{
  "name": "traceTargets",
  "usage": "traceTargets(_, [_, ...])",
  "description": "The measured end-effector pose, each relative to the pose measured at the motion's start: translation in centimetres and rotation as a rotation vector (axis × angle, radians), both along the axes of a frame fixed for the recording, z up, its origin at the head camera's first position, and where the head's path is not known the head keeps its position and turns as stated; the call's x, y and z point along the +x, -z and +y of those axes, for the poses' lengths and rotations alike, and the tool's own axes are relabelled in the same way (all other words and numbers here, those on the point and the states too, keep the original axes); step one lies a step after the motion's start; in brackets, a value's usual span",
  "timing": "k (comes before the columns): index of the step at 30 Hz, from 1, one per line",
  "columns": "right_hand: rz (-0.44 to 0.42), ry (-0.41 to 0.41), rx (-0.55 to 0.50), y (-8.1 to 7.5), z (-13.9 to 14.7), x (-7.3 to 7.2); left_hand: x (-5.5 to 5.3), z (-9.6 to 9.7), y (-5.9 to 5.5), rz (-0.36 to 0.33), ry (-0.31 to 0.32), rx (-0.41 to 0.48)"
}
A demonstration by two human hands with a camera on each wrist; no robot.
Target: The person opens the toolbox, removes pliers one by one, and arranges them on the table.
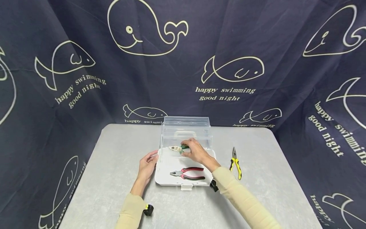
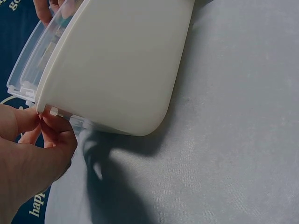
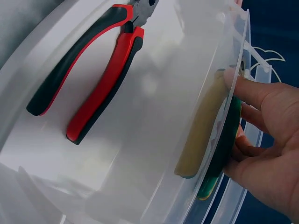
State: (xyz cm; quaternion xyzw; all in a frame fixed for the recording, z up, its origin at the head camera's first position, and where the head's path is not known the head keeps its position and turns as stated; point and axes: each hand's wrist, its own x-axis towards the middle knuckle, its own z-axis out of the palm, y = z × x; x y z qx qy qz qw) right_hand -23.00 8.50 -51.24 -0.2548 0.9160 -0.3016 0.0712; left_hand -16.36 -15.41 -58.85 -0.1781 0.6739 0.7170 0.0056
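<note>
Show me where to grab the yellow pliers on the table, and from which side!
I'd grab the yellow pliers by both handles, coming down from above on the near side. The handles point that way and spread apart, so your fingers could probably close around both and squeeze them together. The narrow, pointed nose faces away.

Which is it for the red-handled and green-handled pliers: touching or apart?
Apart. The head view shows a bare strip of the white box between the red-handled pliers and the green-handled pliers in the right hand.
</note>
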Motion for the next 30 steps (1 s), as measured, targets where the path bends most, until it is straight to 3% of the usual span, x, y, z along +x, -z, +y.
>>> traceTargets(7, [0.065,-0.057,-0.002,-0.3,-0.4,0.1,0.0,0.0,0.1,0.002,-0.004,0.005])
traceTargets(21, [0.080,-0.218,0.085,-1.2,-0.1,0.0,0.1,0.2,-0.2,-0.016,-0.006,-0.010])
traceTargets(30, [0.113,-0.260,0.124,-1.5,-0.5,0.0,0.1,0.1,-0.1,0.003,-0.011,0.016])
